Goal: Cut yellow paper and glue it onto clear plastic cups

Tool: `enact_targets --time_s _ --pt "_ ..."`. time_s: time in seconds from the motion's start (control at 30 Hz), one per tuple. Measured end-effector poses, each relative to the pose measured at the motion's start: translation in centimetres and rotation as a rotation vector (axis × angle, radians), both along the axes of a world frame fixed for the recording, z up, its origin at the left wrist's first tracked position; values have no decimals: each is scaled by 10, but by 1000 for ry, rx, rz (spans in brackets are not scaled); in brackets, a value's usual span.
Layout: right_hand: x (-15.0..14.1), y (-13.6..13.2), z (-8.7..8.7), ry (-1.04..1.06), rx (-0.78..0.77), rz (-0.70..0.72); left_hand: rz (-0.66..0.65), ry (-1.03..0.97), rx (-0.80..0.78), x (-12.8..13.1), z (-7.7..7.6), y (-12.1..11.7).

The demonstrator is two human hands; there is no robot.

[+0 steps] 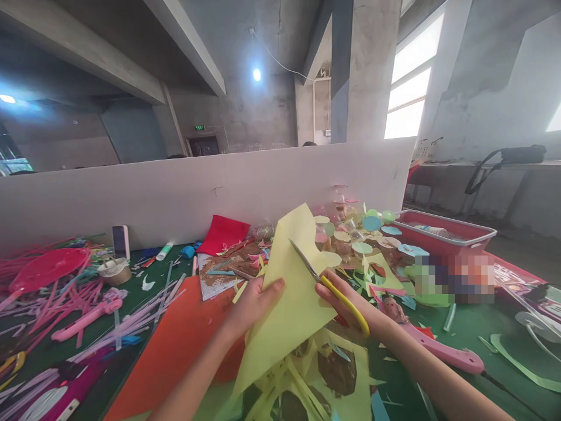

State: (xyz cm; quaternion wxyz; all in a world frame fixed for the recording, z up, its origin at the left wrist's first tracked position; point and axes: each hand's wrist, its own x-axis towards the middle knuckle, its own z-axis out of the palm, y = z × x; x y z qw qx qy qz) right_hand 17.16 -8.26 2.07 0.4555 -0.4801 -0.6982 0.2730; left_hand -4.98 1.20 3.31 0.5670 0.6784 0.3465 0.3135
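My left hand (254, 307) pinches a folded sheet of pale yellow paper (293, 298) near its lower edge. My right hand (346, 298) grips yellow-handled scissors (344, 301), and their metal blades (303, 260) lie against the paper's right edge. The sheet stands tilted up between my hands. Below them lies a heap of cut yellow paper strips (302, 380). An orange paper sheet (170, 351) lies under my left forearm. A pink hot glue gun (442, 348) lies just beyond my right forearm.
A white partition (197, 199) runs along the far side of the green-topped table (131, 292). Pink straws, a second pink glue gun, red felt, a glue stick and paper scraps lie about. A red plastic tray (442, 234) stands at the right. A pixelated patch hides something.
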Motion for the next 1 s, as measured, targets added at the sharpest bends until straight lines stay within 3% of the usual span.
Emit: enact_targets --time_s 0.43,0.7,1.0 --pt "-17 0 5 206 -233 -87 -91 74 -38 0 -1 -4" --pt "-15 -3 2 166 -139 -17 -153 76 -119 1 3 -7" --pt "-17 0 0 177 -217 -82 -175 122 -96 2 6 -11"
